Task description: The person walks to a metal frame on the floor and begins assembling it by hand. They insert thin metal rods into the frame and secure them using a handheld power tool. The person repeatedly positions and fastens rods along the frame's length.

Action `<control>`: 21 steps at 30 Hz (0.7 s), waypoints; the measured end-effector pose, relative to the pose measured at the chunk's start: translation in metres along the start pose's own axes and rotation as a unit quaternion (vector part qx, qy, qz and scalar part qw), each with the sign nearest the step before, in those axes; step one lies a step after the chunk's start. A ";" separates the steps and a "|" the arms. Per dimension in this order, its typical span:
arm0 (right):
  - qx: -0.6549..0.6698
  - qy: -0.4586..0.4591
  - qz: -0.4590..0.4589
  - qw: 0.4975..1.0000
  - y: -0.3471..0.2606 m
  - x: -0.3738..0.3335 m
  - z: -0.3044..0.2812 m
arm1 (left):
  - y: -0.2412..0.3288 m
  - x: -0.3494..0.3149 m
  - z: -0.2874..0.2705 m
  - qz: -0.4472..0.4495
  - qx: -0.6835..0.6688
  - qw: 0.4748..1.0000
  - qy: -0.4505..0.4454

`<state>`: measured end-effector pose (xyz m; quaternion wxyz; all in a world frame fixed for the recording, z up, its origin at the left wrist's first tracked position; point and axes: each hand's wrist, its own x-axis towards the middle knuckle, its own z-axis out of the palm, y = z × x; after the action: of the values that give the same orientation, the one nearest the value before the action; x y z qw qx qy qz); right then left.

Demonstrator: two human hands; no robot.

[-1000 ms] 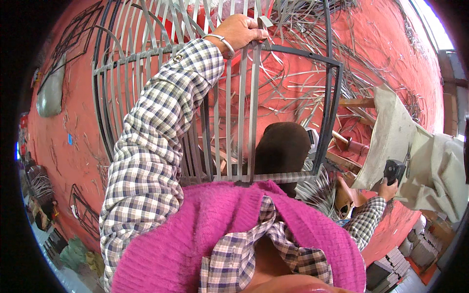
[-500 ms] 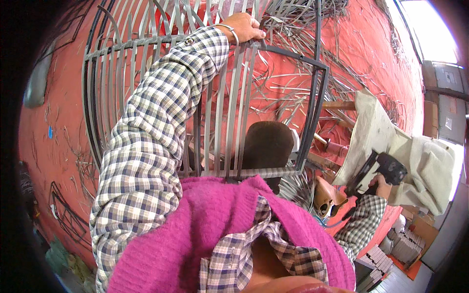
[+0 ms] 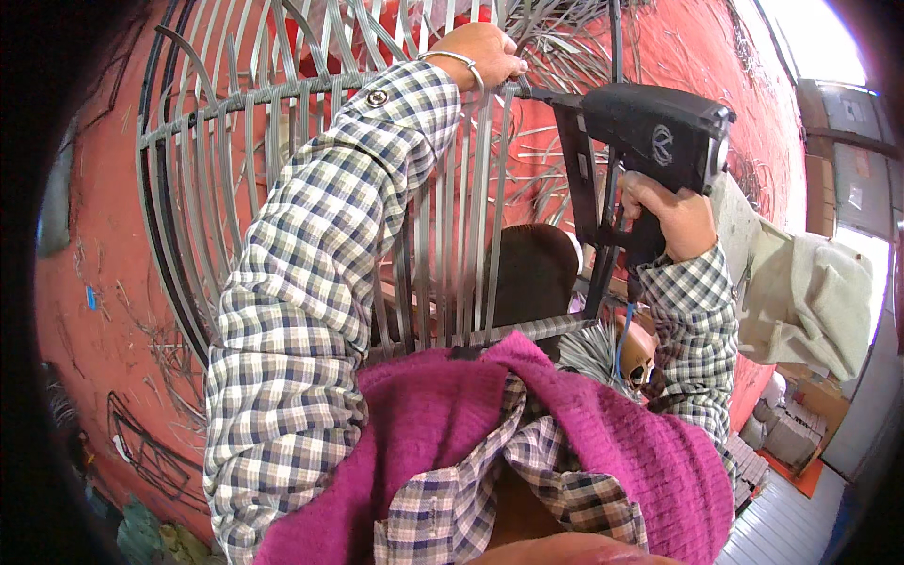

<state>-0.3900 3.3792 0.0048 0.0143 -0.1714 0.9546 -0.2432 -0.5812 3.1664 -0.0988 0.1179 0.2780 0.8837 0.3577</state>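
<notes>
Both hands (image 3: 485,55) at frame (image 3: 282,122) edge

Under the left hand (image 3: 482,55), the grey slatted metal frame (image 3: 282,169) looks dull and smooth; the right hand (image 3: 669,218) grips a matt black plastic nail gun (image 3: 650,132).

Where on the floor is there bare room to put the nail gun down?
Bare red floor lies left of the slatted metal frame, with only thin scraps. Past the left hand, loose metal strips crowd the floor. By the right hand and nail gun, a cloth fills the space.
</notes>
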 end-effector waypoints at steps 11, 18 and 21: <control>0.055 -0.020 0.040 0.997 -0.008 0.013 0.007 | 0.005 0.004 0.009 0.000 0.029 0.999 0.042; -0.093 -0.012 -0.116 0.989 -0.009 0.017 0.007 | 0.004 0.004 0.011 0.002 0.046 0.998 0.043; -0.111 -0.013 -0.130 0.985 -0.010 0.020 0.004 | 0.001 0.004 0.009 -0.002 0.041 0.999 0.026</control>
<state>-0.4054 3.3627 0.0068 -0.0238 -0.2974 0.9451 -0.1331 -0.5799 3.1742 -0.1044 0.0840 0.2710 0.9011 0.3280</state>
